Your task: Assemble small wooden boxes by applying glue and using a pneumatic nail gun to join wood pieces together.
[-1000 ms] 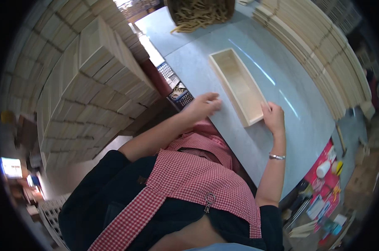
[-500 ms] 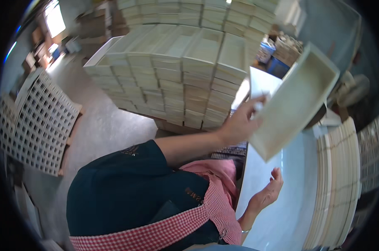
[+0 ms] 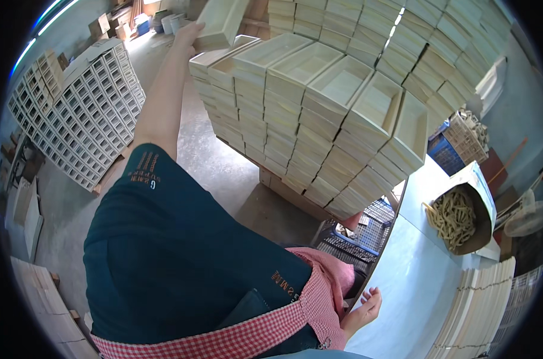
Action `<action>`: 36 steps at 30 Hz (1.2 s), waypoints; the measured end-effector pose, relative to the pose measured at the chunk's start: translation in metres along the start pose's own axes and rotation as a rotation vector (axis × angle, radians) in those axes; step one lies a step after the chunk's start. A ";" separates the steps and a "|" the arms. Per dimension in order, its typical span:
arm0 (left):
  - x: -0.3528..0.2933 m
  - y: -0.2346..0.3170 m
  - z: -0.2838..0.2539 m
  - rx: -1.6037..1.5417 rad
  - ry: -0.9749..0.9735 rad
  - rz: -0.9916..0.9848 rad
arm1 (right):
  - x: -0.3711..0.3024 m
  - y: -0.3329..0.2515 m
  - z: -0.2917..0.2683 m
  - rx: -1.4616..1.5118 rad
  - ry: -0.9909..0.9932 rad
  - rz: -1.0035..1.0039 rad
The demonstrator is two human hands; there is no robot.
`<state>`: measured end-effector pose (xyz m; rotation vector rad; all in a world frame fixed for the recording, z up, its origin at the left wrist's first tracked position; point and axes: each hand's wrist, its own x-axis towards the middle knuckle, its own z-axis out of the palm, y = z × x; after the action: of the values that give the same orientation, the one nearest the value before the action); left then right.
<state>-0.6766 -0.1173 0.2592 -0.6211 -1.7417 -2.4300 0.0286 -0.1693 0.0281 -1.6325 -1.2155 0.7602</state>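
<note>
High at the upper left, my left hand, arm stretched out, is closed on the near end of a pale wooden box, shallow and open-topped. The held box is tilted and hangs over the left end of a tall stack of similar boxes. Whether it touches the stack I cannot tell. My right hand is low beside the edge of the pale blue worktable, its fingers loosely curled and apart, with nothing in them.
A carton of tan, finger-long pieces stands on the table, and thin boards stack along its right. Under its left edge sits a blue crate. A pallet of grey frames stands at left, a basket behind.
My left hand has carried the box from above the worktable to the far upper left, over the stack. My right hand has dropped lower. The view has turned.
</note>
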 end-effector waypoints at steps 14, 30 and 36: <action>0.064 -0.090 -0.001 0.394 -0.582 -0.458 | -0.003 0.009 0.004 -0.042 -0.008 0.114; 0.055 -0.108 0.016 0.911 -0.415 -0.067 | 0.009 0.009 0.009 -0.043 -0.196 -0.014; 0.018 -0.090 0.000 0.713 0.024 0.276 | 0.057 -0.036 -0.009 -0.220 -0.263 -0.435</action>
<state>-0.7197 -0.0831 0.1859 -0.6638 -2.1438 -1.4777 0.0416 -0.1152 0.0683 -1.3895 -1.8232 0.5888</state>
